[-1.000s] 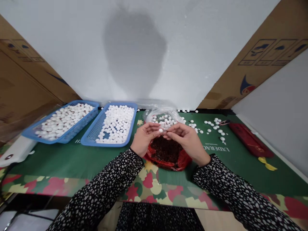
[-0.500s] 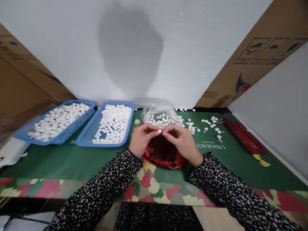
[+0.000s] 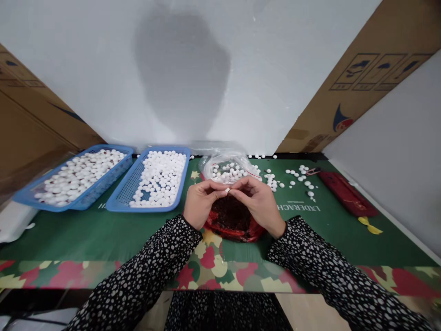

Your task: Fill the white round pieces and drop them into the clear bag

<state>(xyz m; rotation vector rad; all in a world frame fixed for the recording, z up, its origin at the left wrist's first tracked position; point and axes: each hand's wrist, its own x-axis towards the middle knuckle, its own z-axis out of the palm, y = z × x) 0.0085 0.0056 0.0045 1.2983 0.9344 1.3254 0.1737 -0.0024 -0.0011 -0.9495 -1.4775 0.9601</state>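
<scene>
A small white ball [image 3: 227,190] is pinched between the fingertips of both hands, and only a bit of it shows. My left hand [image 3: 201,202] closes on it from the left, thumb against index finger. From the right, my right hand [image 3: 258,200] grips it the same way. Just below the hands lies a red plastic bag [image 3: 222,226], its mouth spread around a dark, moist, crumbly mass [image 3: 234,214]. Behind them a clear plastic bag [image 3: 243,161] holds many more white balls [image 3: 225,172], some with dark specks.
Two blue baskets stand at the left: the nearer basket [image 3: 119,195] holds plain white balls, the outer basket [image 3: 25,195] dark-marked ones. Loose white balls [image 3: 272,181] lie right of the bag. A dark red pouch [image 3: 347,195] rests far right. Cardboard [image 3: 330,92] and a pale wall rise behind.
The white ball looked round between the fingertips before; now less of it shows and it appears flatter. Both hands stay almost in place, and the view has shifted slightly.
</scene>
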